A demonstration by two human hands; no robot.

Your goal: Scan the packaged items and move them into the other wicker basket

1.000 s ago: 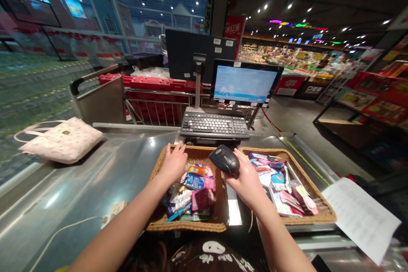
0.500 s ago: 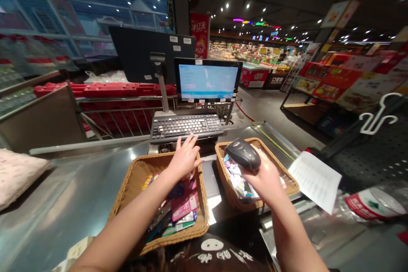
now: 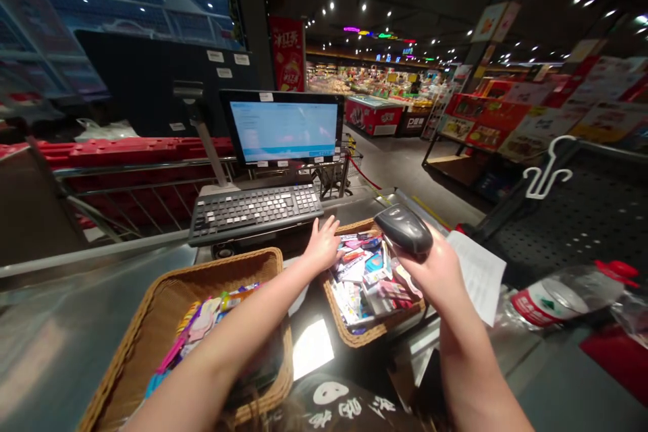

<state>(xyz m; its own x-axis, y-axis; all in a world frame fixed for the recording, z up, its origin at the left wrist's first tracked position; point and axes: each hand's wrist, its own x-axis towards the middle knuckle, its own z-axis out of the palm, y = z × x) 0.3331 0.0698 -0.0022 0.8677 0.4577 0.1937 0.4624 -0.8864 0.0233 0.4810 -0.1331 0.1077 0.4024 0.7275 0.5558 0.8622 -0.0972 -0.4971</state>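
Note:
My right hand (image 3: pixel 438 270) is wrapped round a black barcode scanner (image 3: pixel 405 229), which is above the right edge of the smaller wicker basket (image 3: pixel 362 337). Small packaged goods (image 3: pixel 364 270) lie piled in that basket. At its left rim is my left hand (image 3: pixel 324 246), fingers stretched out and holding nothing that I can see. The keyboard (image 3: pixel 256 212) lies just beyond that hand. Under my left forearm stands a larger wicker basket (image 3: pixel 146 310) with colourful packets (image 3: pixel 207 317) in it, partly hidden by the arm.
Behind the keyboard stands a lit monitor (image 3: pixel 286 128), with a second dark screen (image 3: pixel 152 81) to its left. To the right are a paper sheet (image 3: pixel 478 273), a large clear bottle with a red cap (image 3: pixel 572 293) and a white hanger (image 3: pixel 549 172). A metal counter (image 3: pixel 45 324) extends left.
My left hand has moved right, from near the keyboard's front edge to the smaller basket's left rim. The view has turned right. The scanner stays in my right hand.

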